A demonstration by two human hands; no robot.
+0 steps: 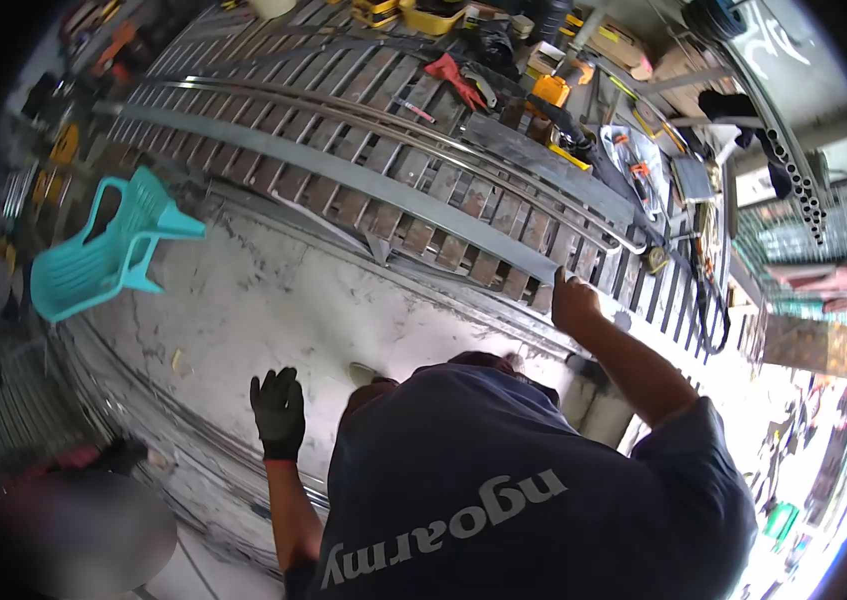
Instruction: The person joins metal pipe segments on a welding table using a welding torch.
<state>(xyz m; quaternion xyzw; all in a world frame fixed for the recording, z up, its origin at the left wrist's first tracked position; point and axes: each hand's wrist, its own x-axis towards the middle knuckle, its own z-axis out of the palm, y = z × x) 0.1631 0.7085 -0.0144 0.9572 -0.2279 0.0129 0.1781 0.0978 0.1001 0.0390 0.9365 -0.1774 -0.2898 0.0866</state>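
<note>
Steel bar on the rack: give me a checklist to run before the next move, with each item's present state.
1. Right hand gripping the near end of the steel bar: ok, it is closed on it.
2. Left hand on the bar: not ok, it is open over the concrete floor and holds nothing.
3. Gloves on both hands: not ok, only the left wears one.
4. Bar supported along its length: ok, it lies across the slatted rack.
5. Far end free: cannot tell.
6. Turquoise chair apart from the bar: ok, it stands on the floor off to the side.
</note>
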